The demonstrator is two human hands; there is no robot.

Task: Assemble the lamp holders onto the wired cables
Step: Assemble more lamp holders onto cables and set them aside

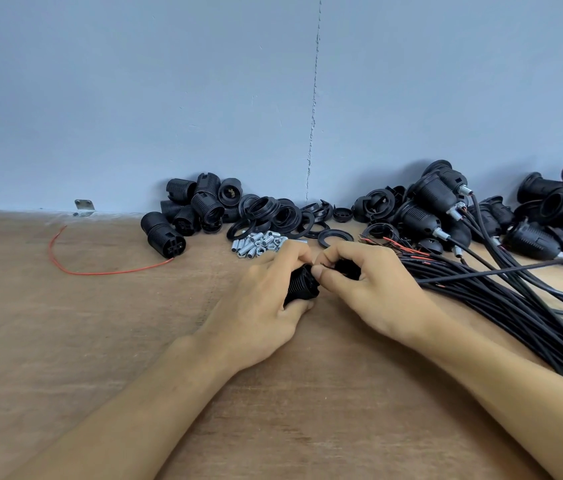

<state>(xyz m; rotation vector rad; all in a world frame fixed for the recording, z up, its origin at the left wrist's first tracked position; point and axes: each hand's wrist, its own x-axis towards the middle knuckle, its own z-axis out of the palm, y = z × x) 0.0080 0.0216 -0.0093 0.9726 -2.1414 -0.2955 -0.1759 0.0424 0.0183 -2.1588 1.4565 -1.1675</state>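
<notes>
Gripping a black ribbed lamp holder (302, 284), the left hand (266, 299) curls around its body just above the wooden tabletop (65, 341), fingers and thumb closed on it. The right hand (366, 289) meets it from the other side, its fingers bent around a second black part (347, 266) and its thumb tip pressed at the join between the two pieces; what exactly lies under that thumb is hidden.

To the right, a thick bundle of black cables (501, 306) fans across the tabletop, red wire ends (408, 249) showing near the right hand's knuckles. Behind them, against the pale blue wall (204, 98), lie finished holders with cables attached (432, 202).

Just beyond the hands sits a small heap of silver threaded tubes (259, 244), and behind it a scatter of black rings (280, 216). Left of those, a pile of loose lamp holder bodies (190, 209) rests by the wall. A single loose red wire (76, 261) curves across the tabletop well to the left, its end near the closest body.
</notes>
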